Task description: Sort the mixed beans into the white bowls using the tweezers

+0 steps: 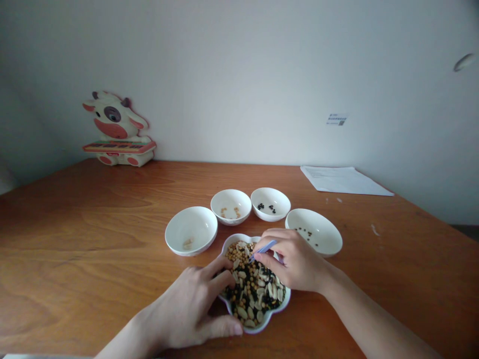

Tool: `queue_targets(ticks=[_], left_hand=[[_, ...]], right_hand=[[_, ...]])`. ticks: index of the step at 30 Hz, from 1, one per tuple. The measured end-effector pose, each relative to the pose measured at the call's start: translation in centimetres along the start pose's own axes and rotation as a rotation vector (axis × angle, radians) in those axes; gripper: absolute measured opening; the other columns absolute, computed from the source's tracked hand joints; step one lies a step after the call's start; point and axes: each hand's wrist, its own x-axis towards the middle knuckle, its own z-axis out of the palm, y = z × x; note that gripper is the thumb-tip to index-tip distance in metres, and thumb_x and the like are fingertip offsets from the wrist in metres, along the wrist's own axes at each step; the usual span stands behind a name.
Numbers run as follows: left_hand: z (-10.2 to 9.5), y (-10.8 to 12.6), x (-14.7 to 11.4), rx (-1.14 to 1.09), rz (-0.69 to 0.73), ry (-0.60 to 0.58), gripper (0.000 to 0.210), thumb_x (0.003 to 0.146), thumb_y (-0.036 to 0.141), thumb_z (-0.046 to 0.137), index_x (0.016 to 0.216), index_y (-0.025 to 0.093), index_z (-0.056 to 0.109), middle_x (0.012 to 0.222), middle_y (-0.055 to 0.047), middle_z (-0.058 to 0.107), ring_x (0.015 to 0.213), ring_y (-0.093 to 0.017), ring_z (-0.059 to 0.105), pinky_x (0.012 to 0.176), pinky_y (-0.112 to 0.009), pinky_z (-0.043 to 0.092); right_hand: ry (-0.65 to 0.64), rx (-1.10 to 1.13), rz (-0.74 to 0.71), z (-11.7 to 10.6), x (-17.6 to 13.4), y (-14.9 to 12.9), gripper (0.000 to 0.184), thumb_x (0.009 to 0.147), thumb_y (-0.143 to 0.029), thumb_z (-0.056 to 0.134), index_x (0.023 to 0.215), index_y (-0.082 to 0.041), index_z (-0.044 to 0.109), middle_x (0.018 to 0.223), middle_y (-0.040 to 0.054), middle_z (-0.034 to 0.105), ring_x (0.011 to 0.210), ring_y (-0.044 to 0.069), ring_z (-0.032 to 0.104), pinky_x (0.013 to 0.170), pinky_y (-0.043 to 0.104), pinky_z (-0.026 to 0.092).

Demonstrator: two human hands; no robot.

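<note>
A white flower-shaped dish [286, 300] with a purple-tinted rim holds mixed yellow beans, dark beans and pale peanut halves [259, 302]. My left hand [194, 299] grips its left side, fingers curled over the rim among the beans and thumb along the near edge. Between the thumb and fingers of my right hand [295, 257] are pinched lavender tweezers [265, 248], tips pointing down into the dish. Whether the tips hold a bean is too small to tell.
Behind the dish stand white bowls: one with peanut pieces [175, 234], one with yellow beans [243, 197], one with black beans [280, 198], one with small brown beans [331, 239]. A cow toy keyboard [119, 132] and papers [344, 180] sit near the wall.
</note>
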Motion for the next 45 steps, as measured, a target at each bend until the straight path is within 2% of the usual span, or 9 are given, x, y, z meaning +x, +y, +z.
queue_targets(ticks=[20, 45], left_hand=[[-0.05, 0.09, 0.08, -0.009, 0.002, 0.011, 0.053, 0.093, 0.068, 0.047, 0.105, 0.018, 0.059, 0.106, -0.010, 0.059, 0.085, -0.024, 0.065, 0.074, -0.036, 0.057], [0.12, -0.10, 0.06, -0.022, -0.007, -0.008, 0.052, 0.093, 0.068, 0.049, 0.107, 0.019, 0.059, 0.107, -0.010, 0.059, 0.085, -0.025, 0.064, 0.075, -0.035, 0.055]], right_hand=[[-0.092, -0.021, 0.022, 0.28, 0.00, -0.24, 0.014, 0.090, -0.017, 0.061, 0.080, -0.017, 0.072, 0.079, 0.0029, 0.073, 0.073, 0.017, 0.064, 0.069, 0.030, 0.048], [-0.110, -0.042, 0.037, 0.45, -0.11, -0.02, 0.016, 0.092, -0.020, 0.061, 0.081, -0.016, 0.072, 0.078, 0.0041, 0.072, 0.073, 0.017, 0.064, 0.070, 0.031, 0.049]])
